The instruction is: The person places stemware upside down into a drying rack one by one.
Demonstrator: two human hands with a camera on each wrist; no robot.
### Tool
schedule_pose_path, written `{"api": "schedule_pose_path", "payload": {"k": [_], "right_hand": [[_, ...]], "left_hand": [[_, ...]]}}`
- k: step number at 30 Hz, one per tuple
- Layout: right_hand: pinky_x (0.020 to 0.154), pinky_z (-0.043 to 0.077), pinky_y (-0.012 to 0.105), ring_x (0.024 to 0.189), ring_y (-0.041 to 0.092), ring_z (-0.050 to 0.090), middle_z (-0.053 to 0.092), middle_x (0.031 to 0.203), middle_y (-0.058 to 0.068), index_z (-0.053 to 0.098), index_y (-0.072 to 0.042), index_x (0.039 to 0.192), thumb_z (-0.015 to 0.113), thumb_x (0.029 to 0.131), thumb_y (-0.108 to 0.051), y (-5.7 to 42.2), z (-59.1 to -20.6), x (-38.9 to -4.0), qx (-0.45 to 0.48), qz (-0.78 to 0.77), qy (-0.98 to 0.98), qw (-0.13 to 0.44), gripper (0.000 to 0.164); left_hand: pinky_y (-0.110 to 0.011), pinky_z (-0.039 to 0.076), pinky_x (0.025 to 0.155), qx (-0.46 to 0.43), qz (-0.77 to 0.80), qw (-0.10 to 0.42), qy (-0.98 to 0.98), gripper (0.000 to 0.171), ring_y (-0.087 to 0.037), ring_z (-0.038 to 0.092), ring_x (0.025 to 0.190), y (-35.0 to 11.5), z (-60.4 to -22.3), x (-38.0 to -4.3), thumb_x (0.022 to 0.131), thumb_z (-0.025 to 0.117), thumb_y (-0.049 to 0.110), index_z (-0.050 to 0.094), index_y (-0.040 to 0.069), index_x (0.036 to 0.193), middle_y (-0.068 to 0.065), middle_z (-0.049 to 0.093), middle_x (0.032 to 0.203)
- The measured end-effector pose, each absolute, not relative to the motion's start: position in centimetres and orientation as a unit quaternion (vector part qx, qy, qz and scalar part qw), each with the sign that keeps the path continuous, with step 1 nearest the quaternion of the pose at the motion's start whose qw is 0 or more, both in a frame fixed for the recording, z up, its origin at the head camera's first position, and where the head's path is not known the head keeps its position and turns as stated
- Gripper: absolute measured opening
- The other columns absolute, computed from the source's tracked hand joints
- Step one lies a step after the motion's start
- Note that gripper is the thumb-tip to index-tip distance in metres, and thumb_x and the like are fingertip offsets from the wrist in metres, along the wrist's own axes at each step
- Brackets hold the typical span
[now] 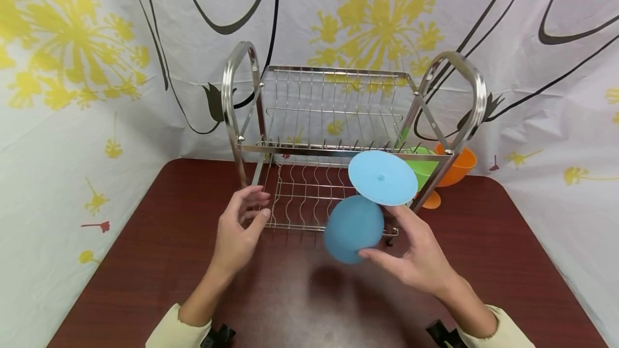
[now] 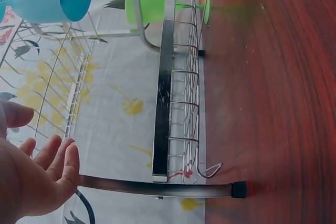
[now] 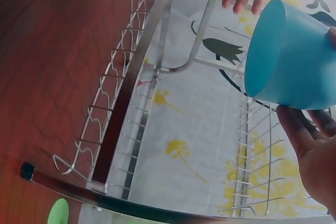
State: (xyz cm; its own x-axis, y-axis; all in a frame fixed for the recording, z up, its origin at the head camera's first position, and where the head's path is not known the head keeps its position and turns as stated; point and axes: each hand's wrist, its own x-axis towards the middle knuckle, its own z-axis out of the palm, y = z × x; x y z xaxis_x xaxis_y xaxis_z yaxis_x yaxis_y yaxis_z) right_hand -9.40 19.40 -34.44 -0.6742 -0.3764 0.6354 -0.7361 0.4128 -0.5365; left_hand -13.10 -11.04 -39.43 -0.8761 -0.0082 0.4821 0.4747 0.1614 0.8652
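My right hand [image 1: 420, 256] holds a blue plastic goblet [image 1: 355, 229] in front of the dish rack, thumb on one side of its bowl and fingers behind. The goblet is tilted upside down, its round foot [image 1: 382, 177] uppermost toward the head camera. In the right wrist view the wide mouth of the goblet [image 3: 265, 51] shows. My left hand [image 1: 242, 230] is held by the rack's lower left side, fingers loosely bent and nothing in them. The two-tier metal dish rack [image 1: 338, 150] stands on the table beyond both hands.
A green goblet [image 1: 419, 165] and an orange goblet [image 1: 459, 165] stand at the rack's right side, partly hidden by its frame. The dark red wooden table [image 1: 159, 262] meets a white patterned sheet [image 1: 145, 117] behind and at the sides.
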Motion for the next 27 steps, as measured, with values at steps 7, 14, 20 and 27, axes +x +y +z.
{"api": "schedule_pose_path", "payload": {"k": [7,14,20,27], "right_hand": [[0.101,0.042,0.018,0.121,0.016,0.053,0.053,0.137,0.013,0.047,0.001,0.139,0.089,0.071,-0.025,19.9,-33.5,-9.3,0.351,0.414,-0.807,0.234,0.084],[0.099,0.042,0.016,0.120,0.015,0.053,0.053,0.137,0.012,0.047,0.000,0.140,0.087,0.073,-0.032,20.1,-32.2,-9.3,0.352,0.394,-0.816,0.233,0.085],[0.094,0.045,0.015,0.117,0.014,0.055,0.055,0.134,0.013,0.048,-0.001,0.140,0.087,0.073,-0.033,20.1,-31.1,-9.4,0.356,0.385,-0.815,0.247,0.084],[0.071,0.049,0.016,0.105,0.012,0.059,0.058,0.132,0.012,0.050,0.006,0.134,0.083,0.076,-0.040,20.2,-30.1,-9.7,0.371,0.406,-0.792,0.265,0.081]], "left_hand": [[-0.022,0.053,0.080,-0.147,-0.637,0.226,-0.722,0.031,-0.016,0.063,0.097,-11.2,-39.2,-13.0,0.090,0.063,-0.005,0.057,0.002,0.120,-0.012,0.066,0.107],[-0.020,0.053,0.077,-0.134,-0.645,0.261,-0.705,0.030,-0.016,0.065,0.092,-11.6,-39.0,-13.1,0.089,0.061,-0.008,0.056,-0.007,0.119,-0.017,0.065,0.102],[-0.019,0.052,0.077,-0.125,-0.647,0.276,-0.699,0.029,-0.014,0.063,0.093,-11.9,-38.8,-13.3,0.089,0.061,-0.008,0.057,-0.005,0.118,-0.018,0.064,0.100],[-0.016,0.051,0.076,-0.112,-0.649,0.289,-0.695,0.028,-0.015,0.060,0.093,-12.0,-38.4,-13.4,0.089,0.061,-0.008,0.058,-0.005,0.116,-0.017,0.062,0.101]]}}
